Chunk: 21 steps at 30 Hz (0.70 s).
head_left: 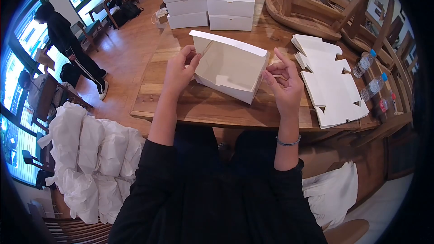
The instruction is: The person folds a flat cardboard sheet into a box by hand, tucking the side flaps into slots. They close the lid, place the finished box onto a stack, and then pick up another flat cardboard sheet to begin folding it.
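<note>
A white cardboard box [230, 70] stands on the wooden table in front of me, its lid raised and its inside showing. My left hand [183, 68] is at the box's left side, with thumb and index finger pinched on the edge where lid and side wall meet. At the right side, my right hand [285, 79] has its thumb and bent fingers on the box's edge, while the index finger points upward. To the right lies a stack of flat, unfolded white box blanks [332, 81].
Closed white boxes [187, 0] are stacked at the table's back, and upturned wooden chairs [312, 4] rest at back right. Water bottles [364, 63] stand along the right edge. White wrapped bundles [97, 153] sit at my left. A person in black [63, 34] stands further left.
</note>
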### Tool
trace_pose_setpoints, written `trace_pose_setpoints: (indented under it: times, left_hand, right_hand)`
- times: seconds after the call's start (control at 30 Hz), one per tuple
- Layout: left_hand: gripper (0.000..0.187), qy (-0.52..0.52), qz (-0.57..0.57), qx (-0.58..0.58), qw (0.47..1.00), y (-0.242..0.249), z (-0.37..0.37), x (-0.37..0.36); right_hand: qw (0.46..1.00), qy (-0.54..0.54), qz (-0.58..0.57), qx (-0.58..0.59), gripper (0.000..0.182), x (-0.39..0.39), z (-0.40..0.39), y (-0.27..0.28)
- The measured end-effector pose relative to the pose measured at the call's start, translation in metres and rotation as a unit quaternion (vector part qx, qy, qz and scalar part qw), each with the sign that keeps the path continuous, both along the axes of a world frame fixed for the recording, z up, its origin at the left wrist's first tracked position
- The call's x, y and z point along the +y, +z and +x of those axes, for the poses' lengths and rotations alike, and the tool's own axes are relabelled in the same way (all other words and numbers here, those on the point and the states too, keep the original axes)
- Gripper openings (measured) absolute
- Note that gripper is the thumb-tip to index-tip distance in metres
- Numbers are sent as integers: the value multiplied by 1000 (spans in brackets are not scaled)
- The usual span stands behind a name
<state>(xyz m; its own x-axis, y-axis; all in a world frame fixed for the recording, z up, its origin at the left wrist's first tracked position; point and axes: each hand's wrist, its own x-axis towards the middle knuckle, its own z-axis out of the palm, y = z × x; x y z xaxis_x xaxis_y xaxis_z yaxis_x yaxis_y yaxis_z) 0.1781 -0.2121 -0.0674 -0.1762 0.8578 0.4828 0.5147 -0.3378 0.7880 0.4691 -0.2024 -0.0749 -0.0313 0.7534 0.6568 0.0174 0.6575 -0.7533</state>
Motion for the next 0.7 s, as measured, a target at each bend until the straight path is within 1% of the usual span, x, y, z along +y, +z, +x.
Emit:
trace_pose_setpoints:
  times: [0.1, 0.37, 0.5, 0.6, 0.7]
  left_hand:
    - [20, 16, -9, 9, 1000, -3, -2, 2]
    - [18, 0, -2, 7, 1000, -4, -5, 2]
    - [19, -10, 0, 13, 1000, -3, -5, 2]
    - [22, -16, -7, 25, 1000, -1, -5, 2]
    - [29, -22, 15, -9, 1000, 3, 3, -3]
  right_hand:
    - [1000, 0, -5, -2, 56, -1, 0, 1]
    - [1000, -6, 12, 2, 55, 4, 1, -3]
    - [999, 10, -24, 20, 55, 0, 1, 0]
    - [1000, 10, -21, 13, 53, -1, 0, 0]
    - [1000, 3, -9, -27, 54, -1, 2, 0]
